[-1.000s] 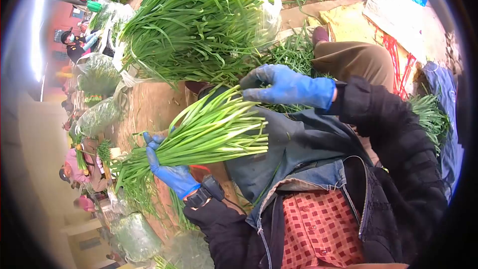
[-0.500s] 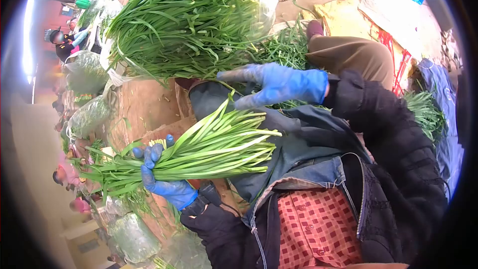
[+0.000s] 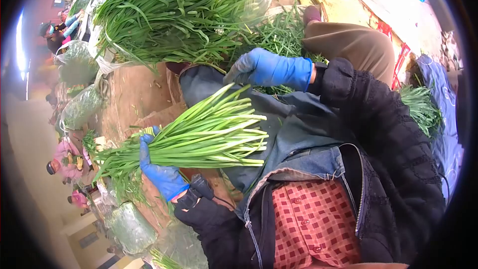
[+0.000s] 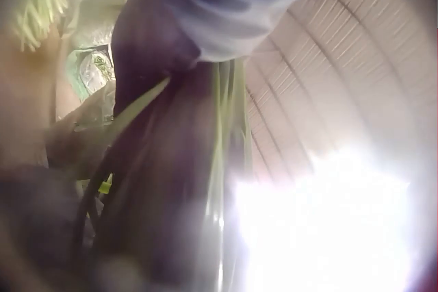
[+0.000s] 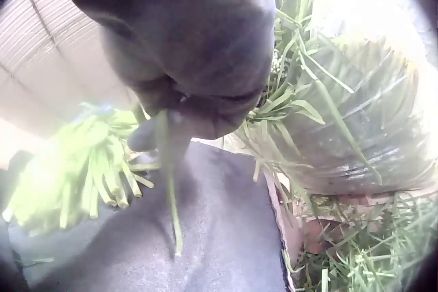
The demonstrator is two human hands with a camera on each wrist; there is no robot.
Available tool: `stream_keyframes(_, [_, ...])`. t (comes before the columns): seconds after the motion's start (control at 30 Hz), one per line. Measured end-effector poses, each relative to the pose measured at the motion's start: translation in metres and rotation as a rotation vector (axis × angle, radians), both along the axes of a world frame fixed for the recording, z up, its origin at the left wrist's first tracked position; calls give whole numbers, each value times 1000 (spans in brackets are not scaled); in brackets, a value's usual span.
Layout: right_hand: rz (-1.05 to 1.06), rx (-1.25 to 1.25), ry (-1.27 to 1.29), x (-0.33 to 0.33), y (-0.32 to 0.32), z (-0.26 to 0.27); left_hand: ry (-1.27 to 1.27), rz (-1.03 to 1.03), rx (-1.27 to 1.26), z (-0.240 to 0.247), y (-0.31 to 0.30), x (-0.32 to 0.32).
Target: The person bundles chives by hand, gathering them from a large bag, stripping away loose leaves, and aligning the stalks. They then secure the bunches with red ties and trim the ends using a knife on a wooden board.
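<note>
L hand (image 3: 164, 177) tight round chive bunch (image 3: 209, 139); R hand (image 3: 269, 67) fingertip pinch on one stalk (image 5: 169, 189), nr plastic bag (image 3: 264, 1) of greens (image 3: 174, 15).

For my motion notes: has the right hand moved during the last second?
Yes, slightly: the right hand shifted away from the brown knee, and its fingers curled downward.
</note>
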State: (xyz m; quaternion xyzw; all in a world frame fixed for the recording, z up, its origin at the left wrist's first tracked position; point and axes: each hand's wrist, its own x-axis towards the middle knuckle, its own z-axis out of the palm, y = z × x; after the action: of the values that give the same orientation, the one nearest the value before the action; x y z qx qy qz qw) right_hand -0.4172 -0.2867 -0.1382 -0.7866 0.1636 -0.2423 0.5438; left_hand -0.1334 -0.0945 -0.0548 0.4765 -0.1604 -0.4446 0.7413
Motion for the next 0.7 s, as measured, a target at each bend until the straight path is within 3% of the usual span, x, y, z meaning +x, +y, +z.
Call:
stream_keyframes(0.03, [-68,-166,-28,-1,-2,3,8,69,39,-6,0,4])
stream_keyframes(0.07, [-63,-168,-27,-5,-8,-1,18,139,79,-9,0,7])
stream_keyframes(0.13, [-240,192,224,-24,-22,-15,38,166,74,-10,3,6])
stream_keyframes(0.2, [17,-507,828,-47,-34,-21,58,222,29,-12,8,13])
stream_keyframes(0.23, [22,-513,827,-54,-29,-24,48,198,28,-14,11,18])
stream_keyframes(0.3, [-145,-649,685,-62,-8,-13,51,242,35,-20,12,22])
stream_keyframes(0.33, [-207,-715,284,-59,1,17,52,284,48,-23,13,22])
stream_keyframes(0.37, [-224,-631,135,-53,7,28,107,292,13,-21,12,15])
stream_keyframes(0.43, [-182,-852,-84,-39,22,59,104,307,37,-26,11,18])
stream_keyframes(0.53, [-105,-1072,-171,-9,44,52,97,292,63,-29,5,20])
stream_keyframes(0.63, [19,-1013,-129,-1,47,39,77,324,92,-27,4,12])
stream_keyframes(0.7, [-10,-939,-104,-8,41,36,114,319,110,-28,9,13])
